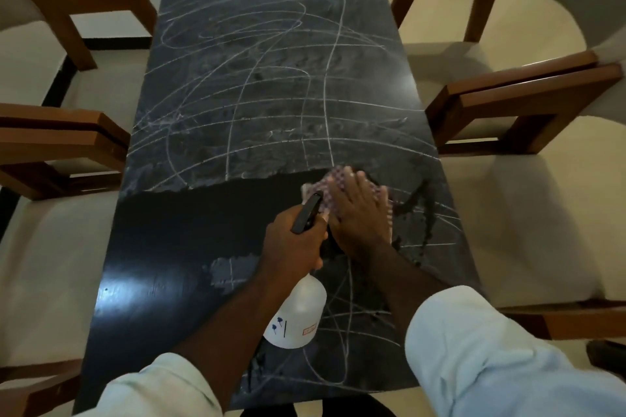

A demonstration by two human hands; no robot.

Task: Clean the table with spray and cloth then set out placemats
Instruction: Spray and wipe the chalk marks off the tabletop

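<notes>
A long black table (pixel 189 240) runs away from me, its far half and right side covered in white chalk scribbles; a dark wiped band crosses its near middle and left. My left hand (pixel 293 244) grips the neck of a white spray bottle (pixel 298 311) with a black trigger head, held above the table. My right hand (pixel 360 213) lies flat, fingers straight, pressing a pink checked cloth (pixel 325 184) onto the table just right of the bottle's nozzle. Most of the cloth is hidden under the hand. Wet dark streaks show to the right of the cloth.
Wooden chairs with cream cushions flank the table: two on the left (pixel 67 145) and two on the right (pixel 521 108). A pale wall stands beyond the table's far end. No placemats are in view.
</notes>
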